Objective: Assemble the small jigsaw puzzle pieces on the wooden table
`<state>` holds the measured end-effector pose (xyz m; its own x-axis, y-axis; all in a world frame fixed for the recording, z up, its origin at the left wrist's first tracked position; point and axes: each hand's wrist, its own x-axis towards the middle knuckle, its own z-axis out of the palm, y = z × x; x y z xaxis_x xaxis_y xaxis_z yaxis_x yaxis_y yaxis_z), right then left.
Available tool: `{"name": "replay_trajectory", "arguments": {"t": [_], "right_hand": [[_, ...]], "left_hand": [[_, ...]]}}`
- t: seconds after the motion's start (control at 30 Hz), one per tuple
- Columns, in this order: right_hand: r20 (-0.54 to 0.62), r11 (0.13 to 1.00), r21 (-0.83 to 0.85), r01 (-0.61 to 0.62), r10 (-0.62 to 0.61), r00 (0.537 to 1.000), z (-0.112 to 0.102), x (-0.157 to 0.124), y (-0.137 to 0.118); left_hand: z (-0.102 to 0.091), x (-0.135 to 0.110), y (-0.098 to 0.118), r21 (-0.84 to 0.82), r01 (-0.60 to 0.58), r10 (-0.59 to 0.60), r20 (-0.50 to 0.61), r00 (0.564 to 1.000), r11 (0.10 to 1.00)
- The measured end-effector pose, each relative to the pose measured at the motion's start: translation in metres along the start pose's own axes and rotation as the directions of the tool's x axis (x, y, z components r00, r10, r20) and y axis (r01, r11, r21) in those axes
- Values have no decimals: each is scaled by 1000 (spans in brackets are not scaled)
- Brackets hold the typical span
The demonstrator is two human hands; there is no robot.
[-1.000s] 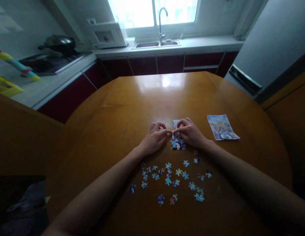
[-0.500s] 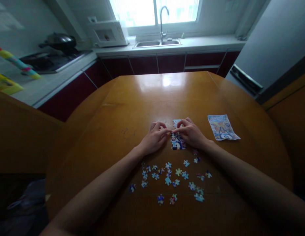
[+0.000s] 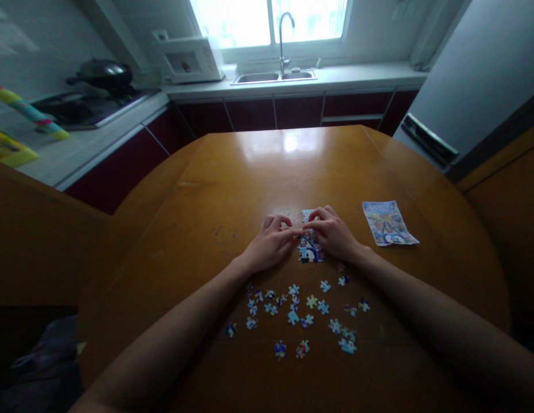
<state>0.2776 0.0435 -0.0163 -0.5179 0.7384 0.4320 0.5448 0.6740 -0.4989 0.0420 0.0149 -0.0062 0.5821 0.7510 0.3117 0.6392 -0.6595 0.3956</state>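
Note:
A partly joined jigsaw puzzle [image 3: 310, 253] lies flat on the wooden table, a blue-and-white cartoon figure at its near end. My left hand [image 3: 273, 241] rests by its left edge, with thumb and index finger closed at a small puzzle piece that the fingertips mostly hide. From the right, my right hand [image 3: 333, 234] lies over the puzzle's middle and right side. Its curled fingers press on the puzzle, and the index fingertip almost meets the left one. Several loose jigsaw pieces [image 3: 293, 317] are scattered nearer to me, below both hands.
A creased picture sheet [image 3: 389, 223] lies to the right on the wooden table [image 3: 249, 172]. Beyond the table, the counter holds a sink [image 3: 256, 77], a white microwave [image 3: 191, 60] and a stove with a dark pan [image 3: 105, 73]. A fridge [image 3: 473, 74] stands at right.
The fingertips have shifted very slightly at the puzzle's left edge. The whole view has drifted a little; the loose pieces and the sheet lie as before.

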Motion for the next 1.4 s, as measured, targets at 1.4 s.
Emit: {"name": "replay_trajectory", "arguments": {"t": [1.4], "right_hand": [[54, 999, -39, -4, 7, 999, 3, 1, -6]], "left_hand": [[2, 1, -1, 33, 0, 0, -2, 1000, 999]]}}
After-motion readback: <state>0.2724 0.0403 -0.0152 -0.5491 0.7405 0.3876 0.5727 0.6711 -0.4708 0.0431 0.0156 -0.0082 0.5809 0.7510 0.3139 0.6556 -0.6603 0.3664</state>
